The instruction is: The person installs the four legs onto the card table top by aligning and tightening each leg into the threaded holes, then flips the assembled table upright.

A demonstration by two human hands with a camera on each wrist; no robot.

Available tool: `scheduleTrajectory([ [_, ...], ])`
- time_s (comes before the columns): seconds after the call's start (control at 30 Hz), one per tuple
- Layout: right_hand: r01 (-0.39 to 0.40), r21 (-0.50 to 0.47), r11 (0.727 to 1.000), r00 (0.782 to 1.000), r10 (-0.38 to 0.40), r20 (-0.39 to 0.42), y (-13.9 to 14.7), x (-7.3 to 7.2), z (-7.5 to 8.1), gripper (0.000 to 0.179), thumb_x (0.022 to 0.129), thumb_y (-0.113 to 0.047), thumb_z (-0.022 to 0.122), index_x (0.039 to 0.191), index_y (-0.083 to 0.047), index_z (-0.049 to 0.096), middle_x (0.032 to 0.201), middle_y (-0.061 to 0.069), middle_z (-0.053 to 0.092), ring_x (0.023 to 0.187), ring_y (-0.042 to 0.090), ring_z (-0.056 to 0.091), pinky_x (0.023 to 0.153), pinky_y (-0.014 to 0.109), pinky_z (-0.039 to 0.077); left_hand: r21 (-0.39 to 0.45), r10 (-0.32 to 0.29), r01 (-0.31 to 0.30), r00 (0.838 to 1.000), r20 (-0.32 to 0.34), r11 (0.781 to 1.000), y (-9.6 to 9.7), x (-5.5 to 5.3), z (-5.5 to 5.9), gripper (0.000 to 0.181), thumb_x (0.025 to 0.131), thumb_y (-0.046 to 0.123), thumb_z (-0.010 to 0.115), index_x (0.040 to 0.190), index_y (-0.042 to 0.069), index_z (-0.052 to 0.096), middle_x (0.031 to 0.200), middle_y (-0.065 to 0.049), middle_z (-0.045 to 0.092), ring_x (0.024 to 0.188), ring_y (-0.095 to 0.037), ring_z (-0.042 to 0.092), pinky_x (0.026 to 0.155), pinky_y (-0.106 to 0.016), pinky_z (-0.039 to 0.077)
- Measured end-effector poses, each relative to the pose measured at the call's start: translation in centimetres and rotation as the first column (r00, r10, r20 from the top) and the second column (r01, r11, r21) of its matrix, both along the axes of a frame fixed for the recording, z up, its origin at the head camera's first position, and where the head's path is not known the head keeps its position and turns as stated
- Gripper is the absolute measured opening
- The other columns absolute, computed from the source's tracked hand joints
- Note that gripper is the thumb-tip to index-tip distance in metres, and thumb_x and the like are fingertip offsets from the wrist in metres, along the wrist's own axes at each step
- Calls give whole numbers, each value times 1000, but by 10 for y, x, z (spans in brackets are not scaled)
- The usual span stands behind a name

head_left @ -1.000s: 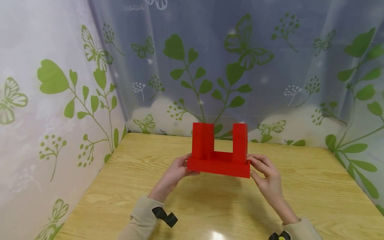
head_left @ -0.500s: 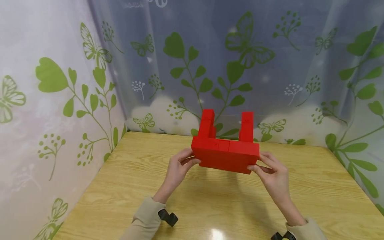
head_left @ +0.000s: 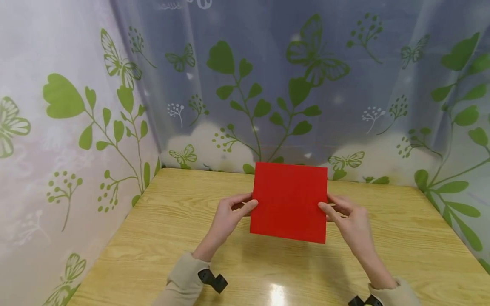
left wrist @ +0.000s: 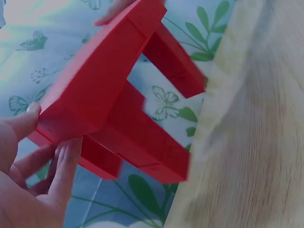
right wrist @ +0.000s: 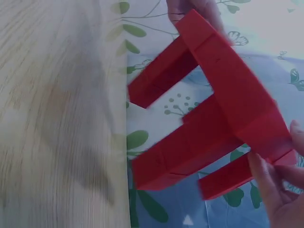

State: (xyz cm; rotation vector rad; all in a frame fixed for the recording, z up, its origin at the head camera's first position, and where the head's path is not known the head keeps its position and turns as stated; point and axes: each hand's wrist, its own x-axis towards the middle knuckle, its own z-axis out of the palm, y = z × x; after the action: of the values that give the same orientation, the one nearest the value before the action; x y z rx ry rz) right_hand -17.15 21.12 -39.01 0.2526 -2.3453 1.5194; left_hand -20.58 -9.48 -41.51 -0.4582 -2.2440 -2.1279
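A red block structure (head_left: 289, 203), a flat square base with several blocky posts on one side, is held up between both hands. In the head view its smooth square underside faces me and hides the posts. The left wrist view shows the posts (left wrist: 147, 142) sticking out from the base, and so does the right wrist view (right wrist: 185, 147). My left hand (head_left: 229, 212) pinches the left edge, thumb on the flat face and fingers behind. My right hand (head_left: 351, 219) pinches the right edge in the same way.
A light wood-grain table (head_left: 183, 204) lies under the hands, with a shadow below the red structure. Behind it hangs a printed curtain (head_left: 237, 25) with leaves and butterflies; another patterned sheet (head_left: 30, 204) runs along the left. Black wrist devices (head_left: 212, 279) sit at the sleeves.
The red structure has been tipped away from me: its posts stood upright at first, then leaned back, and now its flat underside faces me. Both hands have kept their grip on its sides.
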Motion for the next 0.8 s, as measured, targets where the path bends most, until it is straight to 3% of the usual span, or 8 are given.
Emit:
scheduleTrajectory([
  [0.07,-40,-24,999,995,42,88,0,-1,1,52,96,-21,72,138,6,58,124,21,66,83,-1,70,71,27,61,24,3,-4,998,60,1000,0,-1,-1,43,96,21,72,133,-1,65,119,-18,70,91,-18,70,85,-34,60],
  [0.13,-78,-66,995,978,89,190,1,-2,2,58,98,-26,69,144,6,52,131,26,63,87,-1,70,75,27,61,41,15,-19,994,112,999,0,-2,-2,44,97,25,71,133,0,66,118,-17,71,88,-17,70,85,-34,60],
  [0.23,-115,-114,987,937,146,319,2,-4,2,65,100,-32,66,149,4,45,138,27,59,93,1,70,83,24,58,35,38,-44,986,164,998,0,-4,-4,44,96,29,71,131,3,67,116,-14,73,86,-16,69,84,-32,60],
  [0.33,-134,-115,984,904,169,393,4,-8,0,66,102,-34,63,151,4,41,142,26,56,95,7,71,91,27,56,11,44,-47,980,192,999,0,-5,-7,46,96,32,72,130,1,68,112,-13,73,84,-16,68,82,-33,60],
  [0.47,-171,-66,983,874,182,451,7,-13,-4,67,103,-36,60,153,3,38,148,26,49,100,19,72,107,47,48,-16,36,-34,973,226,999,1,-7,-12,47,97,32,70,128,-4,67,105,-12,74,81,-15,68,83,-37,61],
  [0.57,-214,-39,976,857,206,473,9,-15,-8,68,103,-34,60,154,4,35,151,28,45,102,26,72,109,57,43,-21,30,-26,968,248,999,1,-8,-15,46,97,31,70,126,-5,67,102,-10,74,81,-15,68,82,-37,61],
  [0.8,-286,-31,958,851,269,450,12,-16,-13,68,103,-27,61,153,10,32,142,31,51,106,26,70,91,38,58,-31,-9,18,963,271,999,0,-12,-20,46,98,29,69,127,-7,65,111,-14,71,84,-16,69,83,-38,61],
])
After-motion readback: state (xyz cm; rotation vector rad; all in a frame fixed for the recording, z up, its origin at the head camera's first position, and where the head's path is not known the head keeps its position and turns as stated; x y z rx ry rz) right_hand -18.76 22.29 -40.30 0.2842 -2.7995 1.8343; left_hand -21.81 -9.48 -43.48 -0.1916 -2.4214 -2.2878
